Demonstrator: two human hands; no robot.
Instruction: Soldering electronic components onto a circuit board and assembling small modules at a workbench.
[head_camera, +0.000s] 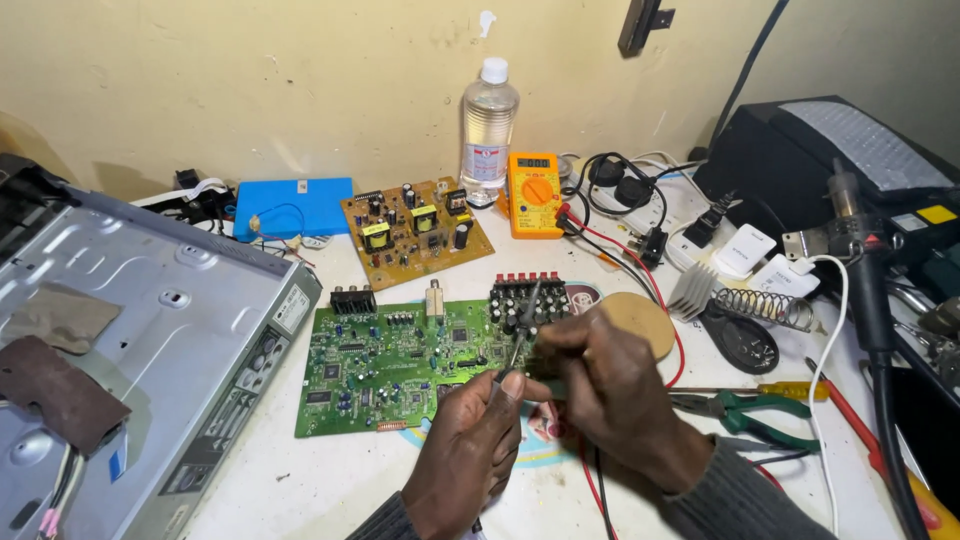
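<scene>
A green circuit board (400, 365) lies flat on the white bench in front of me. My right hand (610, 390) grips a thin probe (524, 325) whose tip touches the board among the black capacitors near its right end. My left hand (470, 445) is closed around the lower part of a second dark probe and rests at the board's near right corner. Red and black leads run under my hands toward an orange multimeter (535, 195) at the back.
A grey metal chassis (150, 330) fills the left. A brown circuit board (415, 230), a blue box (293, 207) and a clear bottle (489, 120) stand at the back. Green pliers (750, 412), a yellow screwdriver (790, 390), a soldering stand (765, 305) and black equipment (810, 150) crowd the right.
</scene>
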